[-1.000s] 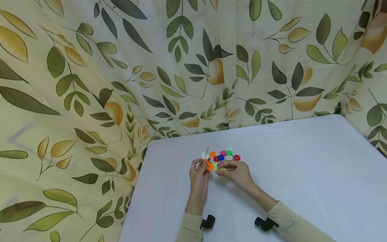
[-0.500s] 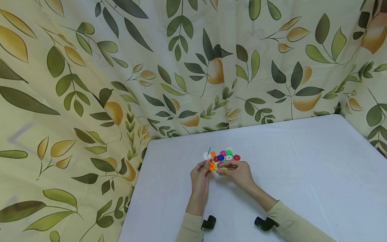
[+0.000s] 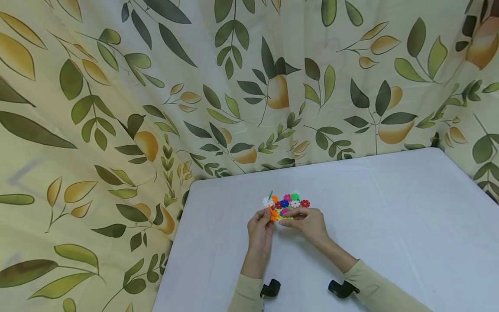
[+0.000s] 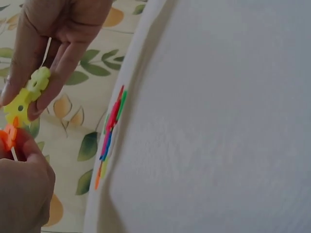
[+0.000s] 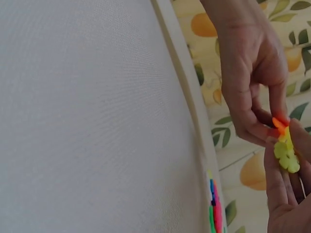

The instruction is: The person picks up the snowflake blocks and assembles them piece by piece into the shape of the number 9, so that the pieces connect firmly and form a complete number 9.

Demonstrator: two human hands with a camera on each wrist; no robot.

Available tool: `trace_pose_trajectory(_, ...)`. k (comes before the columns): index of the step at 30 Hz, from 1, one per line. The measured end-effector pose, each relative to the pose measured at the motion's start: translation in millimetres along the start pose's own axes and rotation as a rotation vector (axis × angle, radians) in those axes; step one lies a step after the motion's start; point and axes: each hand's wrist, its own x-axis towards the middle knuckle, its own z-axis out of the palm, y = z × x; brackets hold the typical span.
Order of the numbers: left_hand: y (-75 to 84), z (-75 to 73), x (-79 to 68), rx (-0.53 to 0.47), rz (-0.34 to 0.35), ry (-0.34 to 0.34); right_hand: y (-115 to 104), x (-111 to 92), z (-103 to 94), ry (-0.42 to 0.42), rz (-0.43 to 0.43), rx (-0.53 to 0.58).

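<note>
My left hand (image 3: 259,236) pinches an orange flower-shaped plastic disc (image 3: 274,215) by its edge. Facing it, my right hand (image 3: 310,223) holds a pair of joined yellow discs (image 4: 19,108) between thumb and fingers. In the left wrist view the orange disc meets the end of the yellow pair; whether they interlock I cannot tell. The right wrist view shows the yellow discs (image 5: 286,156) against the orange one, partly covered by fingers. Just beyond my left fingertips are a white disc (image 3: 267,202) and a green one seen edge-on (image 3: 270,195).
Behind my hands, several discs lie on the white table (image 3: 374,225), among them a blue one (image 3: 285,203), a red one (image 3: 306,203) and a green one (image 3: 295,197). A leaf-patterned curtain (image 3: 280,93) hangs along the table's far and left edges.
My left hand has shifted slightly right, bringing the orange disc closer to the yellow ones. The white and edge-on green discs have shifted along with it. My right hand has hardly moved.
</note>
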Motion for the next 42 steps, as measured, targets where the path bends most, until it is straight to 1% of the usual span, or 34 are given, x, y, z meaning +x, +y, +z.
trace_pose_trajectory(3,2.3,-1.5,1.6,0.026,0.018,-0.036,0,0,0.5,-0.005,0.014,-0.021)
trace_pose_trajectory(6,3.6,-3.3,2.9,0.063,0.036,-0.064,0,0,0.8,-0.019,0.011,-0.052)
trace_pose_trajectory(10,4.6,-5.2,3.7,0.122,0.054,-0.099,1,0,0.6,-0.048,0.006,-0.065)
trace_pose_trajectory(13,5.2,-6.9,4.3,0.169,0.063,-0.122,3,1,0.1,-0.071,0.025,-0.069)
trace_pose_trajectory(19,5.6,-9.6,6.7,0.200,0.060,-0.129,5,3,-1.7,-0.108,0.050,-0.093)
trace_pose_trajectory(28,6.7,-10.5,6.0,0.227,0.068,-0.138,7,3,-1.5,-0.135,0.028,-0.088)
trace_pose_trajectory(34,9.4,-12.4,5.5,0.242,0.074,-0.161,7,5,-5.5,-0.160,0.021,-0.070)
trace_pose_trajectory(36,9.9,-12.5,5.7,0.250,0.073,-0.161,6,8,-9.4,-0.137,0.012,-0.084)
trace_pose_trajectory(38,9.8,-12.7,6.6,0.255,0.073,-0.156,5,11,-14.9,-0.091,-0.007,-0.121)
trace_pose_trajectory(40,9.5,-12.9,7.5,0.262,0.073,-0.146,5,16,-21.9,-0.025,-0.028,-0.187)
trace_pose_trajectory(42,8.8,-13.6,8.8,0.270,0.073,-0.141,6,20,-29.2,0.039,-0.027,-0.264)
